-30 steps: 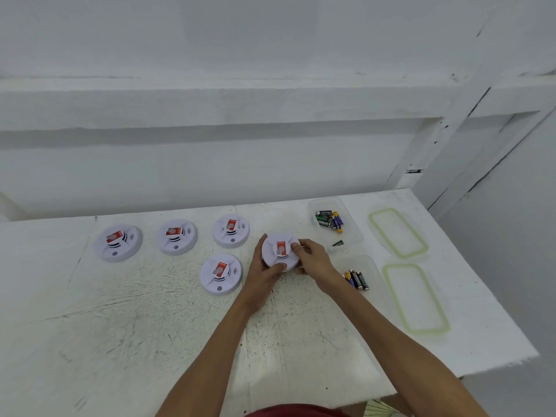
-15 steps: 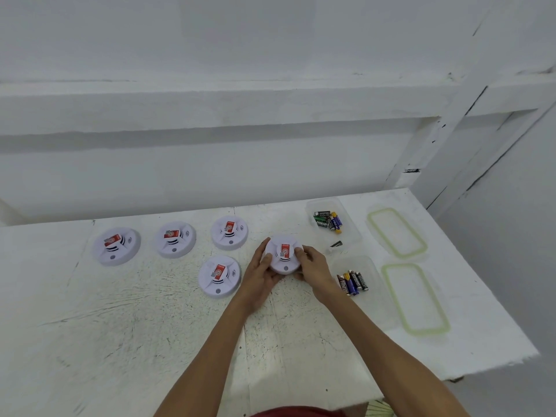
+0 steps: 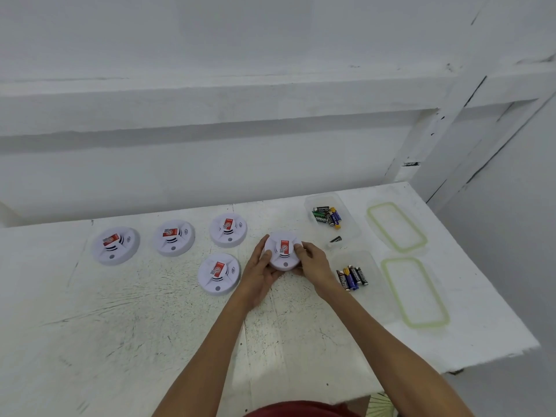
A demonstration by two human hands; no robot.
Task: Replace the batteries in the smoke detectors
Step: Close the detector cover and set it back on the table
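A round white smoke detector [image 3: 282, 254] with a red label sits between both my hands at the middle of the white table [image 3: 150, 341]. My left hand [image 3: 261, 273] cups its left side and my right hand [image 3: 313, 265] grips its right side, thumb on top. Several more white detectors lie to the left: one [image 3: 218, 273] just beside my left hand, and a back row of three [image 3: 228, 230], [image 3: 174, 237], [image 3: 115, 245]. Right of my hands, a clear tub [image 3: 358, 267] holds several batteries [image 3: 352, 277]; a second clear tub [image 3: 313, 203] behind it holds more batteries [image 3: 326, 216].
Two clear lids with green seals lie flat at the right, a far lid [image 3: 396, 225] and a near lid [image 3: 415, 291]. The table's right edge and front corner fall away beyond them. A white wall and ledge run behind the table.
The held detector has come slightly toward me and lower, and both hands have closed further around its sides. The other detectors and the battery tubs have not moved.
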